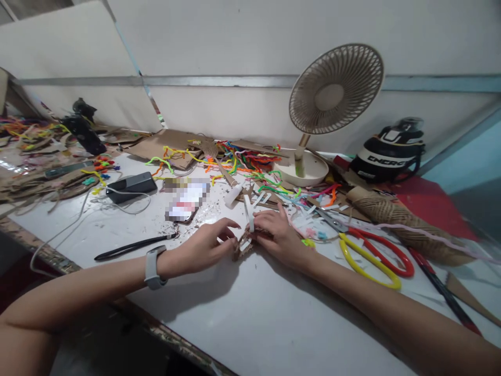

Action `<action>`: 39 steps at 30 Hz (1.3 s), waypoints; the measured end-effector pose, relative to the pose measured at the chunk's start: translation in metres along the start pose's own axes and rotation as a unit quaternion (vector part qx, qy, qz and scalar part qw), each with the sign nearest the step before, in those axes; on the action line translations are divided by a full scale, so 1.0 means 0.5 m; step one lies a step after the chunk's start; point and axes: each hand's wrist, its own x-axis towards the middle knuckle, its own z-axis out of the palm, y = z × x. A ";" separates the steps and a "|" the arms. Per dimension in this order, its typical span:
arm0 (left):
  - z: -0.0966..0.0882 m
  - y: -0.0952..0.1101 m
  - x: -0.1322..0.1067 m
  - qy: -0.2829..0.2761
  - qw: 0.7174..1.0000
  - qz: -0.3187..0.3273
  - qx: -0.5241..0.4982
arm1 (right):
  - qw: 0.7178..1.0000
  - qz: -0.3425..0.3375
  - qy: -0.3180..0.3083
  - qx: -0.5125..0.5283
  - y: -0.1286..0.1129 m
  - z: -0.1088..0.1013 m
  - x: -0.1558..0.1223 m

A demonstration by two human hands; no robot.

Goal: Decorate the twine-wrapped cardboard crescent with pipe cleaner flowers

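Both my hands meet at the middle of the white table (242, 308). My left hand (205, 245), with a grey watch on its wrist, pinches one side of a small brown cardboard piece (243, 245). My right hand (276, 235) grips the other side of that piece, and a white paper strip (250, 216) sticks up between its fingers. The fingers of both hands are curled closed on the cardboard piece.
Scissors with yellow and red handles (371, 256) lie to the right. Coloured pipe cleaners (250, 164), a desk fan (332, 94), a rolled brown paper cone (403, 219), a bag (391, 151), a black power bank (131, 185), a phone (186, 201) and a black strap (133, 248) surround my hands.
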 end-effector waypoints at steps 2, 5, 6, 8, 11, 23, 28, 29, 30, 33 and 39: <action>0.021 0.010 0.002 -0.017 0.998 0.009 -0.060 | 1.000 -0.007 -0.014 0.016 0.011 -0.010 -0.001; 0.049 0.028 0.012 -0.063 0.987 0.019 -0.147 | 0.997 -0.045 -0.042 0.042 0.035 -0.037 -0.006; 0.055 0.034 0.017 -0.079 0.983 0.024 -0.163 | 0.996 -0.051 -0.048 0.053 0.042 -0.047 -0.010; 0.063 0.044 0.030 -0.095 0.983 0.036 -0.152 | 0.994 -0.043 -0.052 0.085 0.055 -0.066 -0.023; 0.060 0.049 0.055 -0.046 0.996 0.072 -0.010 | 0.987 0.009 -0.028 0.160 0.060 -0.079 -0.050; 0.079 0.009 0.159 -0.023 0.981 0.193 0.027 | 0.974 0.102 0.044 0.197 0.025 -0.075 -0.085; 0.097 0.007 0.160 -0.002 0.982 0.186 0.011 | 0.980 0.095 0.011 0.174 0.019 -0.107 -0.108; 0.099 0.009 0.159 -0.005 0.981 0.191 0.021 | 0.979 0.105 0.004 0.176 0.016 -0.116 -0.112; 0.101 0.013 0.158 -0.008 0.980 0.197 0.033 | 0.976 0.117 -0.005 0.181 0.013 -0.124 -0.114; 0.105 0.020 0.154 -0.009 0.975 0.212 0.061 | 0.971 0.141 -0.023 0.191 0.003 -0.142 -0.111; 0.101 0.023 0.143 0.000 0.973 0.222 0.071 | 0.992 0.123 0.021 0.007 0.021 -0.181 -0.131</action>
